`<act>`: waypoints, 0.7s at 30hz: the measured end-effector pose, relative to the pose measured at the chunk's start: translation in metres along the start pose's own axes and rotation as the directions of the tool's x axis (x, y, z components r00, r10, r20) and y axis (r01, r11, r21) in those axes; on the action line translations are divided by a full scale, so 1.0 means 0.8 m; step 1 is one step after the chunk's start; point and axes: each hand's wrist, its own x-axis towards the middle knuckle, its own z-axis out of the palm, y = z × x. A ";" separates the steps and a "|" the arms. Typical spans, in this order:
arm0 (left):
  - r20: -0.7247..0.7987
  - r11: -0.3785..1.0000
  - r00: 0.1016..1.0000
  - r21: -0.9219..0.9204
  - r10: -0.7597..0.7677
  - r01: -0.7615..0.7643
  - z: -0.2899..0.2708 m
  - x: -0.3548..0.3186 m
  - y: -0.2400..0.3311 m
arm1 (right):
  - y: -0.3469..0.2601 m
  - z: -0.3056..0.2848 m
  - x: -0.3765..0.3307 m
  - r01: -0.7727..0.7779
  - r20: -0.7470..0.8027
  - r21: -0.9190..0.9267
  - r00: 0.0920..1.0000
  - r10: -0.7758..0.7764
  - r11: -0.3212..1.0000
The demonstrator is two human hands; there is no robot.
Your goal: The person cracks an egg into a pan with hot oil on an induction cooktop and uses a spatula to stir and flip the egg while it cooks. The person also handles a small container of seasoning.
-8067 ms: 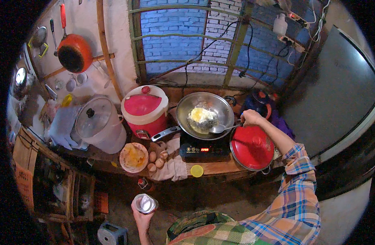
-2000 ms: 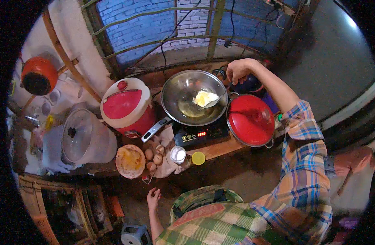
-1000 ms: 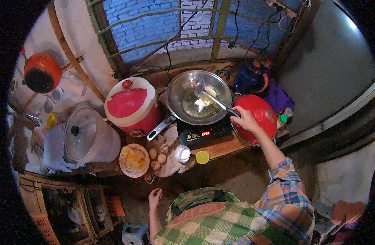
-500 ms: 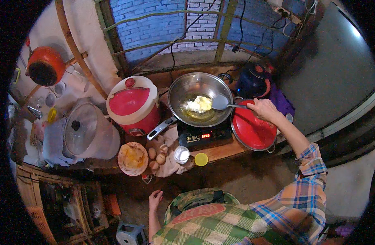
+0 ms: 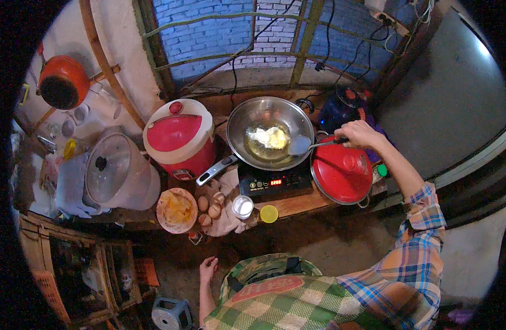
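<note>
My right hand [image 5: 358,135] is closed round the dark handle of a spatula [image 5: 300,146]. Its grey blade rests inside the right wall of a steel wok [image 5: 243,122], beside a white and yellow mass of frying egg [image 5: 270,137] in oil. The wok stands on a black induction cooker [image 5: 275,182] with a lit red display, its handle pointing to the near left. My left hand [image 5: 208,268] hangs low in front of the counter, fingers curled in, with nothing visible in them.
Left of the wok stands a red and white rice cooker [image 5: 178,132], then a clear lidded tub [image 5: 126,179]. Nearer are a stained plate [image 5: 177,220], several eggs [image 5: 215,210], an open white jar [image 5: 243,206] and a yellow lid [image 5: 269,214]. A red lidded pot [image 5: 341,179] sits at right.
The spatula blade has shifted slightly right and down, away from the egg, and my right hand has risen a little. My left hand stays low.
</note>
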 end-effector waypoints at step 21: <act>-0.020 0.995 1.000 -0.103 -0.003 0.001 -0.011 -0.005 -0.053 | 0.040 0.036 0.034 -0.042 -0.003 0.199 0.999 0.043 0.979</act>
